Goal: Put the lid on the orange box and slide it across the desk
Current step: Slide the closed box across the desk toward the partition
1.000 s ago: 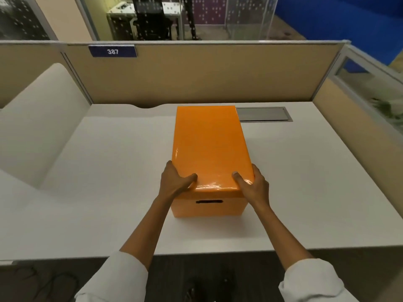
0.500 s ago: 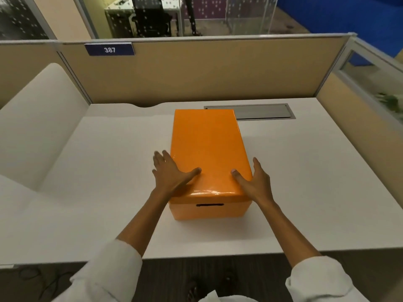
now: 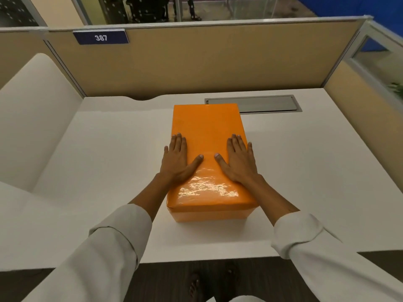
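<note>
Orange box [image 3: 211,211]: stands at the centre of the frame on the white table [image 3: 109,171], its long side running away from the viewer; only a strip of its near wall shows below the lid.
Lid [image 3: 207,127]: glossy orange, seated flat on the box and covering its whole top; glare on the near end.
Left hand [image 3: 177,159]: flat on the lid's left side, palm down, fingers spread and extended, little finger past the edge; grip apart, clasping nothing.
Right hand [image 3: 238,159]: flat on the lid's right side, mirrored, thumb pointing inward; grip apart.
Sleeves: pale, rolled at the forearms, lower frame.
Grey hatch [image 3: 270,103]: set in the table, upper right of the box, its left end just behind the box's far corner.
Partition [image 3: 196,59]: tan, behind the table, with a blue "387" plate [image 3: 100,37] at upper left.
</note>
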